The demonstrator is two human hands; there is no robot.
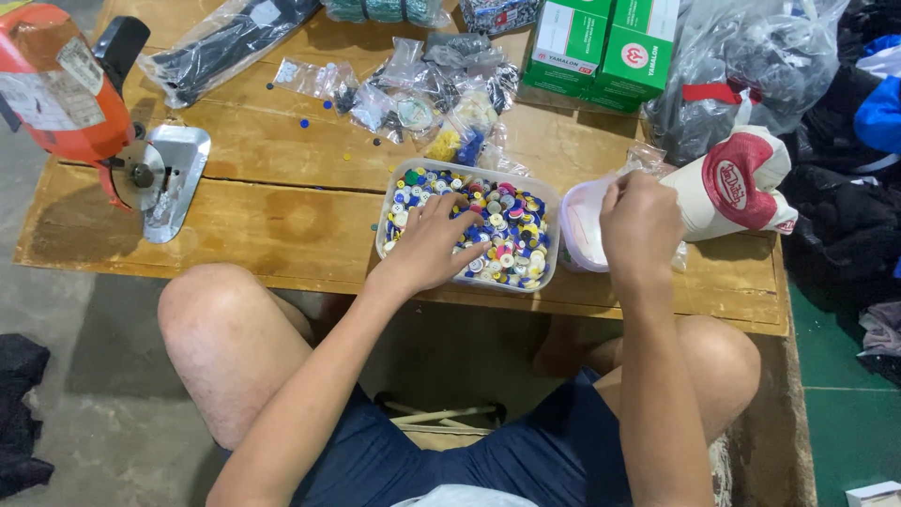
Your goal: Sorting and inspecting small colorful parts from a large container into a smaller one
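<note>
I see the clear tub of mixed buttons sitting near the front edge of the wooden table, towards its right half. My left hand lies flat in it, its fingers spread wide over the buttons. Just right of the tub, my right hand hovers over a small pale tub, fingers pinched narrow; whether they hold a button I cannot tell. Green boxes stand at the far edge.
</note>
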